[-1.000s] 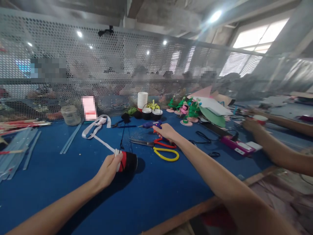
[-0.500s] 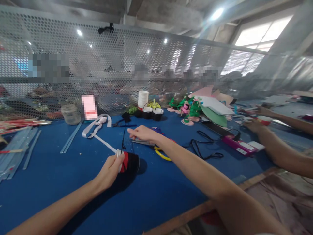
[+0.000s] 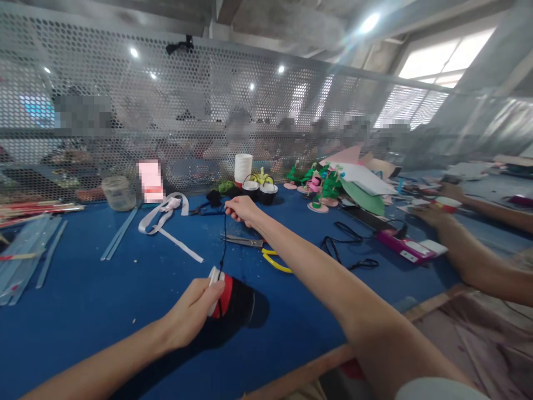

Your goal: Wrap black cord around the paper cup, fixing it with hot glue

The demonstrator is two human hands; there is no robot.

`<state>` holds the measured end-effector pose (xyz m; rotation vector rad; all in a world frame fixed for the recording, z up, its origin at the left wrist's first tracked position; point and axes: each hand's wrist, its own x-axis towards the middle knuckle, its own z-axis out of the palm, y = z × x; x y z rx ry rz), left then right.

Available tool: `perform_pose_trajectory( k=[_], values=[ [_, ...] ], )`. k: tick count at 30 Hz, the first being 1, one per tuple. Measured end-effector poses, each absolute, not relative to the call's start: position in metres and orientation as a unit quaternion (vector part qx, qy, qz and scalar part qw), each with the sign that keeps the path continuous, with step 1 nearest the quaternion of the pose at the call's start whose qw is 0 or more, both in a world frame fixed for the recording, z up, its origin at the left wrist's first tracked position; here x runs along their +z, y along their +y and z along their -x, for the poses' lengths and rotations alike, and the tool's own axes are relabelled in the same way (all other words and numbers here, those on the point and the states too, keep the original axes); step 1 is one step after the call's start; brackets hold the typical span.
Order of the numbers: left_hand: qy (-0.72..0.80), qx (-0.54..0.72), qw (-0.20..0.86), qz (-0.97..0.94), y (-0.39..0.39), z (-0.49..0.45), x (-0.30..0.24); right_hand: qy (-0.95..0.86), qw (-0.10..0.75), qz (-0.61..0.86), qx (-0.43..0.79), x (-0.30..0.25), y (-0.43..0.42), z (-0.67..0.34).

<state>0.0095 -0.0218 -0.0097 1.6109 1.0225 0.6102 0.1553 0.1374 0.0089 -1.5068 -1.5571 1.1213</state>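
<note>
My left hand (image 3: 189,311) is closed around the white rim of a paper cup (image 3: 238,303) lying tipped on its side, its wall red near the rim and black beyond. A taut black cord (image 3: 225,236) rises from the cup with a small knot near the rim. Its upper end is pinched in the fingers of my right hand (image 3: 242,210), raised over the table beyond the cup. Scissors (image 3: 244,241) with a yellow handle lie under my right forearm. A white ribbon (image 3: 183,247) curls on the table to the left of the cord.
Two black-and-white cups (image 3: 267,194) with handles stand at the back beside stacked white cups (image 3: 244,168). Green craft pieces (image 3: 328,189) and a magenta device (image 3: 402,247) are on the right. Clear strips (image 3: 31,258) and a jar (image 3: 119,193) lie left. Another person's arm (image 3: 474,261) reaches in.
My left hand has brought the cup nearer and to the right. My right hand has moved away and slightly right, with the black cord stretched between them. The ribbon's end now lies clear of the cup.
</note>
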Motion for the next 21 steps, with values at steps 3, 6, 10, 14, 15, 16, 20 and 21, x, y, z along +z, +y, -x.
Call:
perform_pose_trajectory(
  k=[3, 6, 10, 14, 15, 16, 20, 21],
  values=[
    [0.401, 0.227, 0.555, -0.693, -0.026, -0.01, -0.008, -0.6, 0.368, 0.577, 0.415, 0.011, 0.145, -0.157],
    [0.388, 0.218, 0.566, -0.694, -0.027, -0.011, -0.008, -0.616, 0.377, 0.569, 0.394, 0.013, 0.146, -0.157],
    [0.411, 0.232, 0.569, -0.674, -0.023, -0.01, -0.009, -0.66, 0.33, 0.568, 0.365, 0.016, 0.131, -0.161],
    [0.433, 0.271, 0.549, -0.661, -0.016, -0.007, -0.012, -0.705, 0.278, 0.546, 0.356, 0.019, 0.094, -0.167],
    [0.438, 0.277, 0.544, -0.661, -0.015, -0.007, -0.013, -0.714, 0.267, 0.536, 0.364, 0.019, 0.083, -0.169],
    [0.442, 0.28, 0.535, -0.663, -0.014, -0.006, -0.013, -0.725, 0.249, 0.521, 0.376, 0.019, 0.071, -0.17],
    [0.454, 0.276, 0.475, -0.702, -0.015, -0.006, -0.013, -0.772, 0.184, 0.474, 0.382, 0.017, 0.034, -0.174],
    [0.451, 0.274, 0.458, -0.715, -0.016, -0.006, -0.012, -0.78, 0.176, 0.468, 0.376, 0.016, 0.029, -0.174]
  ],
)
